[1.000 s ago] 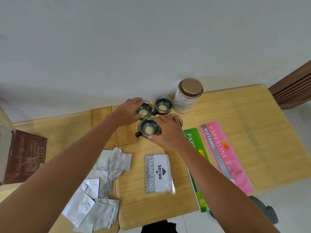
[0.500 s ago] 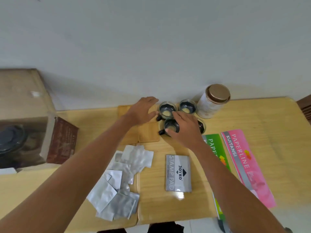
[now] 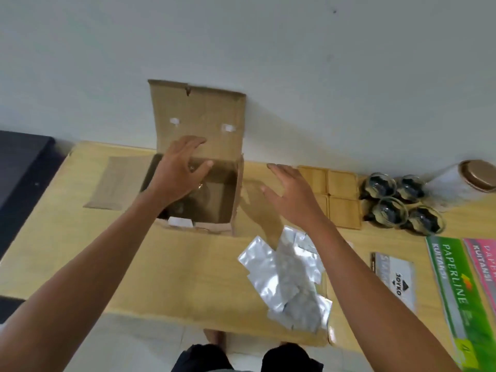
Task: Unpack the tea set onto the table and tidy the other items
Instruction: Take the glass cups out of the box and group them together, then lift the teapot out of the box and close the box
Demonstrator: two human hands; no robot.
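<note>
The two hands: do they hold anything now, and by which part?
Nothing is held. The left hand hangs open over the cardboard box; the right hand is open beside it.

open box (image 3: 200, 162) left on table (image 3: 188, 264), pouches (image 3: 287, 275) before it, 4 cups (image 3: 400, 202) right

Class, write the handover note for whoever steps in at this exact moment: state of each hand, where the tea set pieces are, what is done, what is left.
Left hand: open, reaching over the open cardboard box, holding nothing.
Right hand: open, hovering between the box and the wooden coasters, holding nothing.
Done: four glass cups grouped on the table, beside the coasters and the tea canister.
Left: something glassy lies in the box, too unclear to name; lift it out. Then tidy the foil sachets, stamp pad and receipt books.
</note>
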